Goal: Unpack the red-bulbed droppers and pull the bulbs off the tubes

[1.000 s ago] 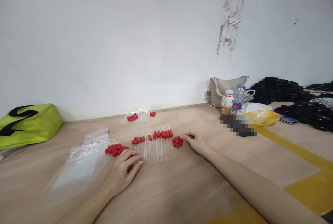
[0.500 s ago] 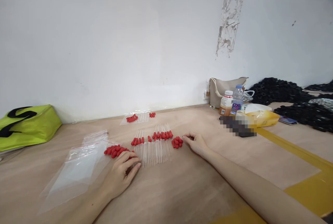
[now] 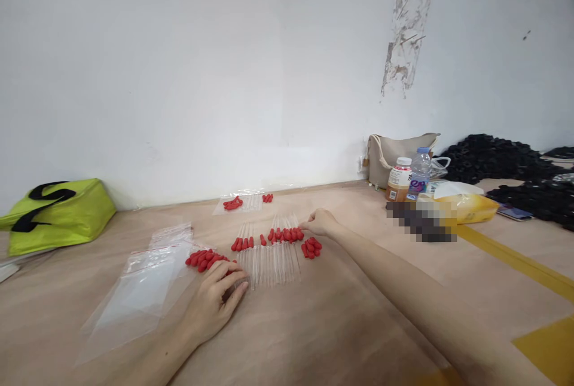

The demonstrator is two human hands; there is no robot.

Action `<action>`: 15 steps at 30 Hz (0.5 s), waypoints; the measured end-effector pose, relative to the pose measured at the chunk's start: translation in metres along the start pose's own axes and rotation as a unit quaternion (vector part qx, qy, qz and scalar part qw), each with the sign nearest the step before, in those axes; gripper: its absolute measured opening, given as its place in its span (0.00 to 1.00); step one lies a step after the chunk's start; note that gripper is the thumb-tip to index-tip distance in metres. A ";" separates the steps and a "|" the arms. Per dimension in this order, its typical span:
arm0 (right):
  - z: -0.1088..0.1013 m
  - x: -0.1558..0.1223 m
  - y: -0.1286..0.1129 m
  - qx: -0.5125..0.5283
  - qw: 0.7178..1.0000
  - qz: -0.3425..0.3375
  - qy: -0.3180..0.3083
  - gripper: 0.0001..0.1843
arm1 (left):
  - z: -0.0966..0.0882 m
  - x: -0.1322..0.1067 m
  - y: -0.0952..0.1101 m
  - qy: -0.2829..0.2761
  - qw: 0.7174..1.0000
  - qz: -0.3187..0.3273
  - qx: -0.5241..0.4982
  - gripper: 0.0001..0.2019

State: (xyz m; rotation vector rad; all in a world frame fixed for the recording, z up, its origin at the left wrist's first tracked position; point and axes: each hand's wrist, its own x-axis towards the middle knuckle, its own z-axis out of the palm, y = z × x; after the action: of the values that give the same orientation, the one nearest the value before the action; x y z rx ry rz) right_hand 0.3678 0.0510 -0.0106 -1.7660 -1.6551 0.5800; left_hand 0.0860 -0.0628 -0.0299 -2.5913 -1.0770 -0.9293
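Observation:
Clear dropper tubes [image 3: 271, 269] lie side by side on the brown paper, without bulbs. Just behind them runs a row of droppers fitted with red rubber bulbs [image 3: 284, 234]. My left hand [image 3: 219, 296] rests on the paper at the left end of the tubes, fingers loosely bent and thumb apart. Its fingers partly cover a pile of loose red bulbs [image 3: 204, 259]. At the row's right end, my right hand [image 3: 321, 223] reaches in, fingertips by the last bulb; whether they touch it is unclear. A smaller pile of red bulbs [image 3: 311, 248] lies just below that hand.
Clear zip bags [image 3: 134, 296] lie at left, beside a lime-green bag [image 3: 67, 213]. Another clear bag with droppers [image 3: 251, 202] lies near the wall. At right stand a drink bottle [image 3: 399, 180], a water bottle [image 3: 419, 174], a yellow packet [image 3: 466, 208] and black heaps [image 3: 497, 156].
My right hand has moved from beside the small bulb pile, up and left to the end of the bulbed row. My left hand stays put; the view has shifted slightly.

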 end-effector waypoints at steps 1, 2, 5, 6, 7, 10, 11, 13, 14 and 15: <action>0.003 0.003 -0.002 -0.007 1.000 0.009 -0.007 0.12 | 0.000 0.000 0.001 -0.001 1.000 0.001 0.000 0.09; 0.006 0.005 -0.003 -0.014 1.000 0.018 -0.013 0.13 | -0.001 0.000 0.001 -0.001 1.000 0.002 0.000 0.09; 0.011 0.010 -0.007 -0.027 0.999 0.035 -0.031 0.13 | 0.000 0.001 0.001 0.008 1.000 0.003 -0.003 0.09; 0.012 0.012 -0.008 -0.030 0.998 0.039 -0.039 0.13 | 0.001 0.001 0.001 0.011 1.000 0.004 -0.005 0.09; 0.013 0.014 -0.009 -0.033 0.998 0.042 -0.047 0.12 | 0.001 0.001 0.000 0.012 1.000 0.005 -0.007 0.09; 0.013 0.018 -0.014 -0.044 0.995 0.049 -0.072 0.11 | 0.002 0.001 0.000 0.007 1.000 0.005 -0.015 0.09; 0.014 0.020 -0.015 -0.048 0.994 0.051 -0.079 0.11 | 0.002 0.001 0.000 0.004 1.000 0.004 -0.018 0.09; 0.014 0.022 -0.017 -0.051 0.993 0.054 -0.088 0.11 | 0.002 0.002 0.001 0.003 1.000 -0.001 -0.022 0.09; 0.015 0.022 -0.018 -0.050 0.993 0.057 -0.091 0.11 | 0.002 0.002 0.001 0.004 1.000 -0.002 -0.022 0.09; 0.015 0.023 -0.018 -0.046 0.993 0.060 -0.094 0.12 | 0.001 0.002 0.002 0.007 1.000 -0.003 -0.023 0.09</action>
State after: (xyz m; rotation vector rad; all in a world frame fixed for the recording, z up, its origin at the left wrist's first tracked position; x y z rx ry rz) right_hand 0.3470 0.0759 -0.0058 -1.9386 -1.7321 0.7562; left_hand 0.0890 -0.0624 -0.0298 -2.6154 -1.0724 -0.9822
